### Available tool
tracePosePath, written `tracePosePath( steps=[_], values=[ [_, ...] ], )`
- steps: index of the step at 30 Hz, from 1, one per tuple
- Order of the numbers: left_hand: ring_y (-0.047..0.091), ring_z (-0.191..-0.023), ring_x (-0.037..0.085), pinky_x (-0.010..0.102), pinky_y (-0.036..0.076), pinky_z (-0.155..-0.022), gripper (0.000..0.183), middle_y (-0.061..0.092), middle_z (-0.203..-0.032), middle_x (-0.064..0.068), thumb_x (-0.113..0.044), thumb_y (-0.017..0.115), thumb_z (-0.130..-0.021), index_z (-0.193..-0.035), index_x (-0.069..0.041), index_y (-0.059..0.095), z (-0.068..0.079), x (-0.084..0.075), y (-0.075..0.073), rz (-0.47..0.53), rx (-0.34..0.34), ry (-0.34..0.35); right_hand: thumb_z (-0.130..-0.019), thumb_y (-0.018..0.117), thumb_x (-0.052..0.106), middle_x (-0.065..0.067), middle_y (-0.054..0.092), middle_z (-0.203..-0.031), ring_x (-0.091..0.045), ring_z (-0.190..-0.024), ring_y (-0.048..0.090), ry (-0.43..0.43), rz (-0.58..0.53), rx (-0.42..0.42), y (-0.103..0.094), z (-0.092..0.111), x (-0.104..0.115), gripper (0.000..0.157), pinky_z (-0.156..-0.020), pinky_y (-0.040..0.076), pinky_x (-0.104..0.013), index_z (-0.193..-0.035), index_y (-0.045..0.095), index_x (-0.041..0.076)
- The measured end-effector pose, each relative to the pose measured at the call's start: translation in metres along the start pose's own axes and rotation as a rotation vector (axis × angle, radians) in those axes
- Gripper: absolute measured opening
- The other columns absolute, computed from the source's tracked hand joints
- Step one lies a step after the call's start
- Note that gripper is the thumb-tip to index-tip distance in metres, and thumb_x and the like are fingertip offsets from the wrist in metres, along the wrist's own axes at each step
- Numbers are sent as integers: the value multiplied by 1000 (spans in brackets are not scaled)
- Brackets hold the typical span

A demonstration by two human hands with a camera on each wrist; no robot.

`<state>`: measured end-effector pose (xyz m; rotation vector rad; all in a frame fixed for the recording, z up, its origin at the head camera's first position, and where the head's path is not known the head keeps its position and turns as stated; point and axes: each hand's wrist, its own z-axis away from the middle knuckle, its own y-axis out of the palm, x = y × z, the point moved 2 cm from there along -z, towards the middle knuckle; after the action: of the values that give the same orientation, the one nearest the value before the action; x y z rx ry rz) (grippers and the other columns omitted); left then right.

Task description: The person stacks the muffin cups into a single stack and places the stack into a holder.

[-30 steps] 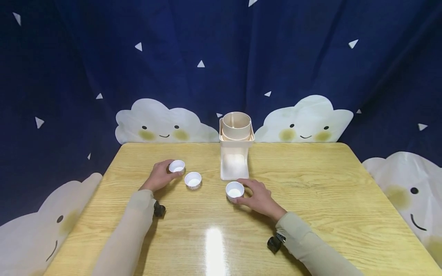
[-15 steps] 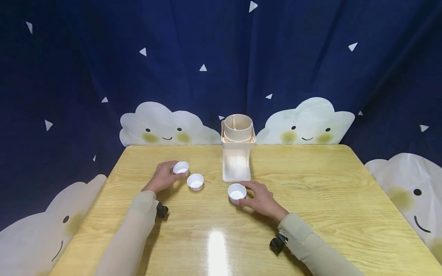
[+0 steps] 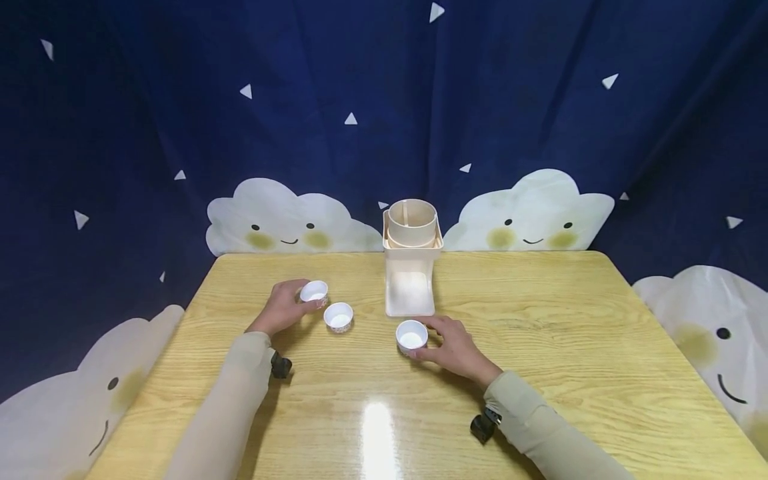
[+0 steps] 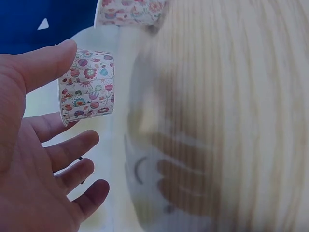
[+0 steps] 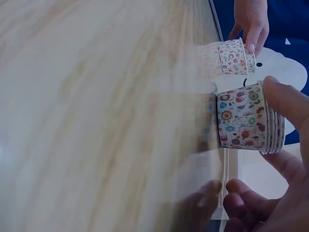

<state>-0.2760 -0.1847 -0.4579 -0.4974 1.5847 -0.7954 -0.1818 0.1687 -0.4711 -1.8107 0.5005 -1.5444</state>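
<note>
My left hand point(image 3: 283, 308) holds a small paper baking cup point(image 4: 89, 84) by its sides, between thumb and forefinger. The cup has a white inside and a flowered outside, and my other left fingers are spread loosely. Just right of it, a second paper cup point(image 3: 339, 319) stands upright on the table, untouched. My right hand point(image 3: 453, 343) pinches a nested stack of the same flowered cups point(image 5: 244, 118) between thumb and forefinger. Several rims show at its open end, and its base is on or close to the tabletop.
A cream plastic stand point(image 3: 410, 293) with a round holder point(image 3: 413, 223) on top stands at the back middle of the wooden table point(image 3: 570, 333). It is just behind the right hand. A dark blue curtain point(image 3: 384, 80) with clouds surrounds the table.
The head view has shifted slightly. Both hands keep their grip, and the cups stay in the same places on the table.
</note>
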Motion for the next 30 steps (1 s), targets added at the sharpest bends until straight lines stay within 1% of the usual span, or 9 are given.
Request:
tracePosePath(
  steps=[2,4,7,11,15,21,23,26,30],
  values=[
    [39,-138,42,60,30,-117,54,59,-137,19,-34,74,-88,-131,-4,61,1,-2,0,-1,6,4,-74,85,42,-3,65,-129,-27,-111,54,-17,-15,3,0,0,0,63,-88,46,-42,-131,64,28],
    [37,-140,42,60,29,-117,56,58,-139,20,-35,74,-88,-132,-4,59,1,-4,-1,-4,12,1,-74,85,41,-3,65,-129,-25,-107,55,-21,-16,8,-1,0,0,63,-85,47,-37,-131,64,27],
    [33,-142,43,60,28,-118,60,54,-143,21,-35,73,-88,-135,-3,57,2,-7,-3,-10,15,-11,-73,85,43,-3,65,-130,-24,-103,54,-5,9,4,-2,0,0,64,-81,42,-34,-131,64,28],
    [33,-141,44,61,27,-118,59,53,-142,23,-33,74,-88,-134,-1,56,3,-13,-9,-3,-12,2,-72,85,46,-2,64,-133,-27,-108,55,12,40,4,-3,0,1,64,-84,40,-41,-131,64,31],
    [32,-142,43,61,26,-118,59,53,-143,22,-33,74,-86,-133,-2,57,1,-20,-9,7,-24,31,-73,84,47,-2,63,-135,-29,-114,53,23,50,-1,-4,1,-1,64,-87,40,-48,-132,63,32],
    [31,-142,40,58,27,-119,60,52,-144,19,-37,76,-83,-131,-5,59,1,-34,-4,18,-18,57,-73,84,47,-2,63,-137,-29,-116,52,38,64,-6,-3,1,-3,64,-87,38,-46,-132,63,33],
    [33,-141,40,58,29,-118,58,53,-143,20,-35,77,-83,-130,-5,60,3,-40,-3,3,-24,84,-72,84,48,-2,63,-136,-29,-116,51,39,68,-6,-2,1,-3,65,-87,37,-46,-132,63,34],
    [36,-139,41,57,32,-116,56,55,-141,20,-30,77,-83,-129,-3,61,4,-50,-2,-33,-36,141,-72,85,48,-2,63,-136,-29,-116,51,34,68,-5,-2,2,-3,65,-87,38,-46,-132,63,33],
    [38,-138,41,58,34,-114,55,57,-139,19,-27,77,-83,-129,-2,61,10,-67,-1,-54,-35,196,-73,84,47,-3,63,-136,-30,-117,51,31,73,-8,-2,2,-2,66,-89,38,-49,-133,62,33]
  ],
)
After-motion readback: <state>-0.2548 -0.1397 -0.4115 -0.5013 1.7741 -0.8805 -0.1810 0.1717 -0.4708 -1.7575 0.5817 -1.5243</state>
